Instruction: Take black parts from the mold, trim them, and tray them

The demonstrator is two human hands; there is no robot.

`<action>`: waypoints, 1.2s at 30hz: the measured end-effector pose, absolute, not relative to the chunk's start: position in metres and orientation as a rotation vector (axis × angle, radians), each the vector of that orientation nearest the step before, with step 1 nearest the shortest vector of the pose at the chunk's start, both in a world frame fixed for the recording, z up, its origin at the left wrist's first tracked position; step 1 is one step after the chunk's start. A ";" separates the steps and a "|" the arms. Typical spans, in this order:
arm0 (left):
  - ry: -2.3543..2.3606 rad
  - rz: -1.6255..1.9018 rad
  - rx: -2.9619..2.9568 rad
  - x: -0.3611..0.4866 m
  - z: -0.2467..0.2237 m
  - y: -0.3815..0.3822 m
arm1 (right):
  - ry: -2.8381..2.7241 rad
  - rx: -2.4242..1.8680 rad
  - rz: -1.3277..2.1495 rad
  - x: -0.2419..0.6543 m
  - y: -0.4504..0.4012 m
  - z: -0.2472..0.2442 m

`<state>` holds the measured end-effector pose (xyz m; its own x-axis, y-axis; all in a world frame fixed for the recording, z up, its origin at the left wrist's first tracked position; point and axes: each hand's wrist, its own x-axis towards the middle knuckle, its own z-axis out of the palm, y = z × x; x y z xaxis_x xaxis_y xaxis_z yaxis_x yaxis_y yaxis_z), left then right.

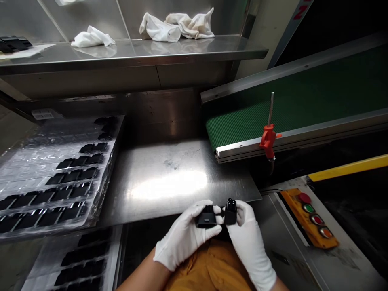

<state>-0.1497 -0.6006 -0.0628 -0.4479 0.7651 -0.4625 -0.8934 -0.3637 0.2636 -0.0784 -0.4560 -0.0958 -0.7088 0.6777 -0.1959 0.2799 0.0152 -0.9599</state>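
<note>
Both hands wear white gloves and are close together at the table's front edge. My left hand point(188, 234) is closed around a black plastic part point(206, 218), with its fingers along the far side and the thumb in front. A second black plastic part point(230, 213), held upright and showing a narrow face, is pinched in my right hand point(250, 238). The two parts are side by side with a small gap between them. Fingers hide portions of both.
A clear plastic tray point(65, 139) with rows of black parts lies left on the steel table point(121, 210); more are below. A green conveyor belt point(236, 121) slopes up rightward, with a red air gun point(268, 139). An orange button box point(309, 218) sits right. White cloths point(160, 30) lie on the shelf.
</note>
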 end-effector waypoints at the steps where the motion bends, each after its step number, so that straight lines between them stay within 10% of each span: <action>1: 0.585 1.970 -0.310 -0.149 -0.063 -0.602 | -1.994 -1.001 1.768 -0.078 -0.456 -0.096; 36: 1.435 1.623 -0.093 -0.142 -0.062 -0.594 | -2.141 -0.949 1.581 -0.072 -0.453 -0.102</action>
<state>-0.1417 -0.5936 -0.0615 -0.5598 0.5742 -0.5974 -0.6632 0.1217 0.7385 -0.0715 -0.4534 -0.1021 -0.7304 0.6704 -0.1309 0.3226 0.1696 -0.9312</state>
